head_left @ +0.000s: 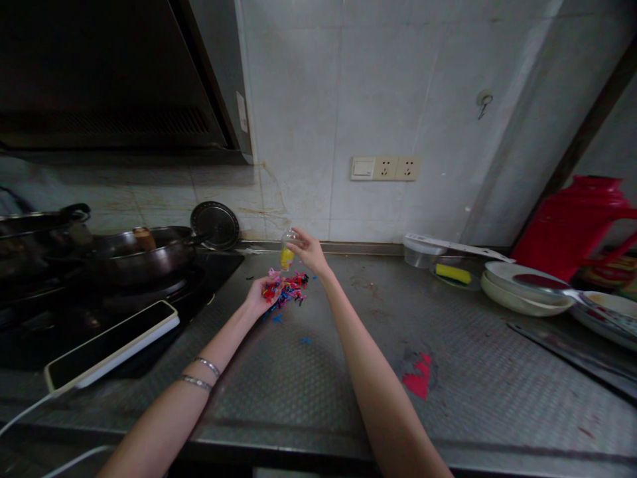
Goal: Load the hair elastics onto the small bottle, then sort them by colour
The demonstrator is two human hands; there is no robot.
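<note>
small bottle (287, 251): clear, yellow in its lower part; up off the tabletop (328, 392), just beyond the pile of coloured bits (293, 292) and over its far-left side
bottle axis: near upright, slight lean; which end is the mouth is too small to make out
right hand (307, 252): beyond the pile and a little to its right; fingers pinched on the bottle from the right side, knuckles up
left hand (259, 297): at the pile's left edge, lower than the bottle; bits lie over the fingers, can't make out whether any are gripped
nearer hand: right for the bottle (in contact), left for the pile (touching)
gap: bottle's lower end sits above the left fingertips, looks apart from them
stray blue bit (305, 340): on the tabletop, near side of the pile
red patch (419, 376): right of the pile and nearer the wearer
hood sticker (241, 111): high up, left of the pile; print not legible
bottle label: none visible
brands: none readable anywhere
</note>
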